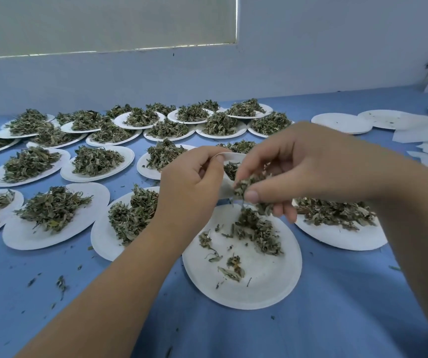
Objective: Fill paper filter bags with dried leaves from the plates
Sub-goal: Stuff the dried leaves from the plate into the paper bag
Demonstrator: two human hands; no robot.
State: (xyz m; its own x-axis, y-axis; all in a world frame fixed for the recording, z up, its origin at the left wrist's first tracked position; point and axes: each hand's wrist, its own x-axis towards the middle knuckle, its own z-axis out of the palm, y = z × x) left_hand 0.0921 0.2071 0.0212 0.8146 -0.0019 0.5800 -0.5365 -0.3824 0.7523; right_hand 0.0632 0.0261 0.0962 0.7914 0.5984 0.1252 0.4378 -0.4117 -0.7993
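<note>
L hand (189, 182) pinches the rim of a bag (229, 157) between thumb and fingers and holds it up over the near plate (259, 285), mouth pulled open towards the R hand (298, 166). Makes sense: anything that misses drops back on the plate, not the table (337, 319). R hand is closed in a pinch on a tuft of leaves (244, 186), right at the bag's mouth, fingertips pointing in and down, about to push it in, I'd say. Some green shows inside the bag already, so prob. part-filled.

The near plate sits directly under both hands, close to the body for short reach. It's down to one small clump plus scattered bits, so approx. most of it is used.

Counts:
- bags in hand: 1
- spare bags (424, 133): a loose pile far R, sheets overlap, can't count
- heaped plates (27, 241): approx. 20, laid in rough rows to the L and back, 1 more just R of the near plate; they overlap, so no exact no.
- bare plates (342, 122): 3 visible far R, beside the spare bags; the front one may be a stack.
- stray bits on the table: several, mostly front L.

Lots left to do, going by the full plates.
</note>
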